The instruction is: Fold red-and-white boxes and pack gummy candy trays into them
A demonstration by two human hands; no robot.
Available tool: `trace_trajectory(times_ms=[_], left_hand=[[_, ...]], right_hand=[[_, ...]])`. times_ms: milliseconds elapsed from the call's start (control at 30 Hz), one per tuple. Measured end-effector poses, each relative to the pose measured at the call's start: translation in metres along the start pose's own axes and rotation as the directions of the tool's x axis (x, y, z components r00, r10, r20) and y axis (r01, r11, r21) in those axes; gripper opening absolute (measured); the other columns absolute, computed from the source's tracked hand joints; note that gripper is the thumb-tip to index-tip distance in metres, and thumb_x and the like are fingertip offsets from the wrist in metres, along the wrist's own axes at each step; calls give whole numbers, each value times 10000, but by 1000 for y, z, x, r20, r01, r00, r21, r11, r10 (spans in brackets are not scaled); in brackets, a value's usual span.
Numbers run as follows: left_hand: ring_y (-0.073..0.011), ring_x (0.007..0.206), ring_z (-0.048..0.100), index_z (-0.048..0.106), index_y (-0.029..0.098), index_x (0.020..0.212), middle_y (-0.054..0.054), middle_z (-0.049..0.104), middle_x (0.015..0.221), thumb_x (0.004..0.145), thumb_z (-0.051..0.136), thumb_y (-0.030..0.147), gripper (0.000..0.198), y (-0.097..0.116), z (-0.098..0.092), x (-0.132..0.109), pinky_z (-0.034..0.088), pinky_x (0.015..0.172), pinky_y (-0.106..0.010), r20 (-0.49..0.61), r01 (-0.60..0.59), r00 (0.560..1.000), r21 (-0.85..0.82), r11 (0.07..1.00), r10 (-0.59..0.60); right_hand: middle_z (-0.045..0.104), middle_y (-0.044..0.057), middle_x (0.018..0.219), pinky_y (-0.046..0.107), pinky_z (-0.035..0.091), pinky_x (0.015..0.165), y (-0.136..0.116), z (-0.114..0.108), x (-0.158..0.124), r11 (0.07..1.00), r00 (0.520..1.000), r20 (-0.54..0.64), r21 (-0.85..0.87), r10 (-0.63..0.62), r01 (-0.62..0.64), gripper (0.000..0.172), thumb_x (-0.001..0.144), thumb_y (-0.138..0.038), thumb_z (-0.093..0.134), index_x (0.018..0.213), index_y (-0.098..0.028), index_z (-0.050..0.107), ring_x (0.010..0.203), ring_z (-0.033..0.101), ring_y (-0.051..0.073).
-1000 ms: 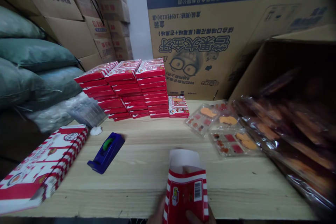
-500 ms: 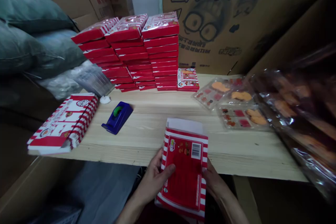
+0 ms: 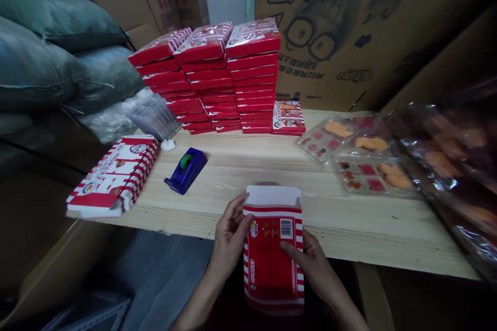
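A red box (image 3: pixel 272 264) with striped edges and a barcode is held upright at the table's front edge, its white flap standing open at the top. My left hand (image 3: pixel 232 232) grips its left edge near the top, thumb on the front face. On the other side my right hand (image 3: pixel 310 256) holds the right edge, with the thumb lying across the red panel below the barcode. Fingers behind the box are hidden.
Stacked red boxes (image 3: pixel 254 80) stand at the back. Flat cartons (image 3: pixel 112 176) and a blue tape dispenser (image 3: pixel 186 169) are on the left. Clear candy trays (image 3: pixel 367 176) lie at the right, beside a blurred plastic-wrapped pile (image 3: pixel 458 160). Cardboard (image 3: pixel 330 77) stands behind.
The view has shifted left, so the table items appear further right. The box is more upright; my left hand sits higher on it, and my right thumb now lies on its face.
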State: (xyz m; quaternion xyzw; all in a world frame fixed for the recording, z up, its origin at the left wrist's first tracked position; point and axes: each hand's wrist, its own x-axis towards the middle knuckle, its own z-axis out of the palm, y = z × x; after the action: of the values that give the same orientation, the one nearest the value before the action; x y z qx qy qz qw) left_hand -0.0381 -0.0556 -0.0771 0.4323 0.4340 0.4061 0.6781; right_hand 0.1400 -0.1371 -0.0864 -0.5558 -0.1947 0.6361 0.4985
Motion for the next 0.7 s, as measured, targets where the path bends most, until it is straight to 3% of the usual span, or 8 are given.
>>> trace_trajectory(times_ms=[133,233,400,533,700], left_hand=[[-242,1084,737,676,203,1249,-98,763,1215,959,685,395,347,-5,-3,1,580,913,-321,6,92,996,-2,996,-92],[-233,1057,740,712,195,1164,-90,773,1172,933,717,394,306,-9,-8,5,577,874,-295,-33,94,995,1,996,-94],[-213,998,741,715,214,1192,-67,783,1120,924,727,395,324,2,-13,4,579,875,-292,-118,78,990,43,996,-72],[-166,831,727,708,217,1210,-54,783,1084,939,710,406,331,5,-14,-3,582,823,-276,-102,74,992,63,995,-67],[-165,869,723,724,212,1178,-54,779,1065,954,691,425,311,-2,-19,-1,565,789,-239,-36,58,998,85,995,-55]], right_hand=[[806,115,1143,515,542,1032,-1,-5,-5,999,999,16,-4,43,-43,442,813,-475,849,1158,-213,762,1141,733,338],[765,121,1269,523,521,1071,-3,-9,-8,996,999,24,-76,43,-41,431,814,-473,846,1157,-223,770,1231,688,350],[638,62,1485,488,462,1167,-14,-1,-14,984,987,-2,-66,-163,163,619,853,-318,838,1426,-350,605,1344,617,271],[641,24,1483,458,464,1179,-16,4,-9,947,943,-104,27,-317,322,500,939,-266,750,1399,-406,614,1331,630,227],[636,18,1465,403,533,1117,-15,-7,6,917,917,-12,-32,-399,398,444,932,-283,757,1348,-407,666,1273,668,227]])
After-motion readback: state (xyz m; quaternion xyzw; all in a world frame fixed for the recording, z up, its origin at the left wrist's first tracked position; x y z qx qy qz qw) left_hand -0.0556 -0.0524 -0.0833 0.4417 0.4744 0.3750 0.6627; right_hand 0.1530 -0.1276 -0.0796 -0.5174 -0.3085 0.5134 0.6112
